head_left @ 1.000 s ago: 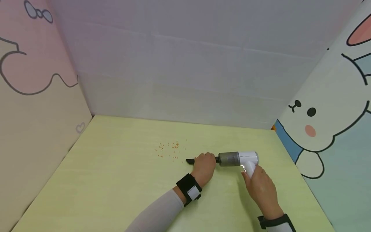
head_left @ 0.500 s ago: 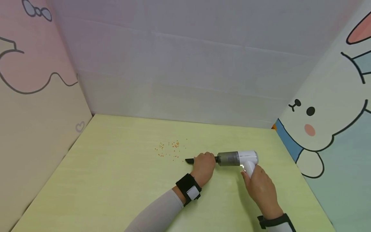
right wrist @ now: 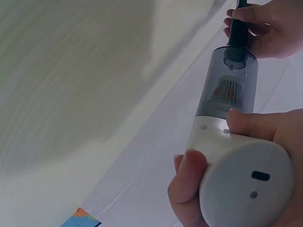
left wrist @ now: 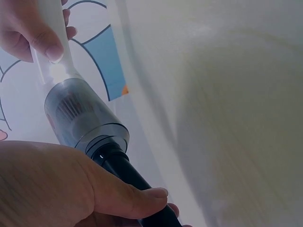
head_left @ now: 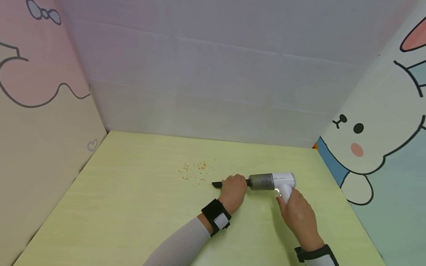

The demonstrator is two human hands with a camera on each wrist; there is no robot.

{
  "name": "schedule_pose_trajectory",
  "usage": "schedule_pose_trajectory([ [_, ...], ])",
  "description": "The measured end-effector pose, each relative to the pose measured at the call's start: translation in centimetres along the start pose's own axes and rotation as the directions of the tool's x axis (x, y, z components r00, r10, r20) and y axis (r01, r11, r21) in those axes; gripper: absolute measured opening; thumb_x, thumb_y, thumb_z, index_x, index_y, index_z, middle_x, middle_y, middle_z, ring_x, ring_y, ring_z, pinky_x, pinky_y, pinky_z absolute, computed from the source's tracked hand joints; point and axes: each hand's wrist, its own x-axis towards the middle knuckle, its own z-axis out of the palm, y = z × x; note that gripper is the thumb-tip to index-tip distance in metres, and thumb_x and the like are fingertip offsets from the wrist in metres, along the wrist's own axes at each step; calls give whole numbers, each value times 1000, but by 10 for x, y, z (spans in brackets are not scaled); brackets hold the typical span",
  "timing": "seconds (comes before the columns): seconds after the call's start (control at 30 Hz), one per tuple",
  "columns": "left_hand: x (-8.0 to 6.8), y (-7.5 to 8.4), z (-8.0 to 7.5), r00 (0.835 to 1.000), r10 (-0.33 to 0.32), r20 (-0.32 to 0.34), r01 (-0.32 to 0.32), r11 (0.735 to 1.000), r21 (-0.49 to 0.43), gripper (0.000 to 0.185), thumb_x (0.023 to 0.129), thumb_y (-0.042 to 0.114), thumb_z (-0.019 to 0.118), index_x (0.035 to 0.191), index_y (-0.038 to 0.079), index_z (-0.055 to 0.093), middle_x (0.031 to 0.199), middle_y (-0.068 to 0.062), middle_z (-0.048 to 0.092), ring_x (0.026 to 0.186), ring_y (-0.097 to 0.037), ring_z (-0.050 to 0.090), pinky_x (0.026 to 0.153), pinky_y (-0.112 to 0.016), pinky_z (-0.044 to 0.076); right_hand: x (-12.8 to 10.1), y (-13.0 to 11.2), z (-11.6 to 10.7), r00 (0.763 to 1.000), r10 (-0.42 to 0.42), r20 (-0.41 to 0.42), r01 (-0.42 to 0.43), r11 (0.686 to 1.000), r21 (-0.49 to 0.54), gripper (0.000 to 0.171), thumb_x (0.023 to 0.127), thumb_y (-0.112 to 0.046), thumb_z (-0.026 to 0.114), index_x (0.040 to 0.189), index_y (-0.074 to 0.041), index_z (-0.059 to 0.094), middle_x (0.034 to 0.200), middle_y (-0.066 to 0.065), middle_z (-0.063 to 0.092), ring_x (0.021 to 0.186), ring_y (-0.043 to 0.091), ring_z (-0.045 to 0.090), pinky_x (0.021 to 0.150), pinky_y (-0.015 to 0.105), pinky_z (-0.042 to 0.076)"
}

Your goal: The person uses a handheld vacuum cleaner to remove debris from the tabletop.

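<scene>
A scatter of orange crumbs (head_left: pixel 194 171) lies on the yellow-green table (head_left: pixel 126 207), just left of the black nozzle (head_left: pixel 217 184). The left hand (head_left: pixel 234 192), forearm stretched across the table, wraps its fingers round that nozzle. To its right the handheld vacuum (head_left: pixel 273 181) lies level, low over the table, the right hand (head_left: pixel 298 216) clasping its white handle from below. I judge this the lining-up step; next the nozzle tip needs easing leftward into the crumbs.

The left hand (head_left: pixel 234 190) covers most of the black nozzle (head_left: pixel 217 184). The orange crumbs (head_left: pixel 194 171) are too small to identify. The right wrist view crops the white vacuum (right wrist: pixel 239 189) at the bottom edge.
</scene>
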Motion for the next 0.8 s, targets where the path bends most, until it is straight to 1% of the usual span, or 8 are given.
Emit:
schedule_pose_trajectory([
  [0.17,-1,0,-1,1000,-6,-8,6,1000,-4,10,92,22,76,96,13,73,80,-2,64,74,-20,68,71,-37,62,0,0,1,1000,-8,-13,8,1000,-3,55,94,-27,73,108,20,48,84,32,59,65,37,62,54,50,53],
  [0.33,-1,0,-1,1000,-6,-24,6,1000,28,10,92,23,76,95,14,73,79,-2,64,74,-20,69,70,-36,62,1,0,1,999,-27,-37,27,1000,-1,54,93,-26,74,106,20,48,82,31,59,63,36,62,53,50,53],
  [0.4,-1,1,-1,1000,-3,-31,4,999,33,10,92,23,75,94,14,72,79,-1,64,72,-19,68,69,-35,62,1,1,1,999,-23,-32,23,1000,1,54,93,-26,74,106,20,48,82,31,59,63,36,62,52,49,53],
  [0.5,-2,4,2,999,0,-45,0,1000,11,9,93,23,74,93,14,72,79,-1,64,71,-19,67,67,-35,61,1,5,0,1000,-12,-11,12,1000,5,55,94,-27,73,107,20,48,82,31,59,63,36,61,52,49,52],
  [0.63,0,11,6,999,21,-40,-22,999,-24,10,95,23,73,99,14,73,85,-1,67,76,-19,68,70,-36,62,-1,13,-4,1000,7,0,-7,1000,5,55,95,-28,71,108,20,48,84,32,59,64,36,61,52,49,51],
  [0.73,0,16,9,998,37,-49,-38,999,-17,12,94,24,74,102,15,74,87,0,68,76,-18,69,71,-35,62,-1,19,-5,1000,24,3,-24,1000,0,56,95,-28,70,109,21,47,87,34,59,67,38,62,54,51,52],
  [0.8,0,18,11,996,43,-73,-43,999,-1,10,94,24,74,100,16,74,85,1,68,73,-16,68,70,-33,62,-1,21,-6,999,35,6,-35,999,-3,56,95,-28,70,110,21,47,88,35,59,68,40,62,55,52,52],
])
